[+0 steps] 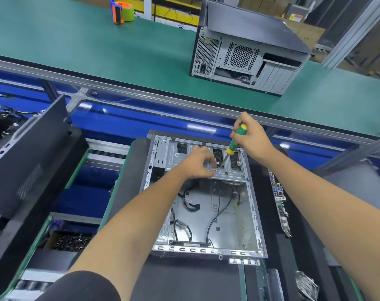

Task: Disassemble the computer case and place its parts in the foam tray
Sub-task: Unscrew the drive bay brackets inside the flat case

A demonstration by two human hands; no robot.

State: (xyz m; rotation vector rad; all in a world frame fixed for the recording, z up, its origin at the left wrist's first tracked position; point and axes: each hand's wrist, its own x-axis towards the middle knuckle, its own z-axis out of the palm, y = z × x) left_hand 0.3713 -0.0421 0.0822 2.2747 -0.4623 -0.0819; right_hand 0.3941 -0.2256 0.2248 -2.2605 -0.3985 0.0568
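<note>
At nine o'clock a black side panel [30,153] leans at the edge of the view, with a box of dark loose bits [72,242] below it. Further in, our left hand [199,162] rests on the metal drive bracket [206,157] at the far end of the open computer case [204,200], fingers curled and bunched close to where the screwdriver tip lands — whether they pinch a screw we cannot tell. The case lies flat at the centre on the dark foam tray [128,181], its open side up and loose black cables [189,205] on its floor.

Just to the right, at one o'clock from the left hand, our right hand [251,137] is wrapped tight round the green and yellow screwdriver [233,144]. Its long axis slopes from the handle at one o'clock down to the tip at seven — straight toward the left fingers, so the left hand is nearer the screw and best placed to catch it.

A circuit board [280,200] stands on edge at three o'clock. On the green desk [98,51] at twelve sit a tape dispenser [121,10] and a second closed case [247,48].
</note>
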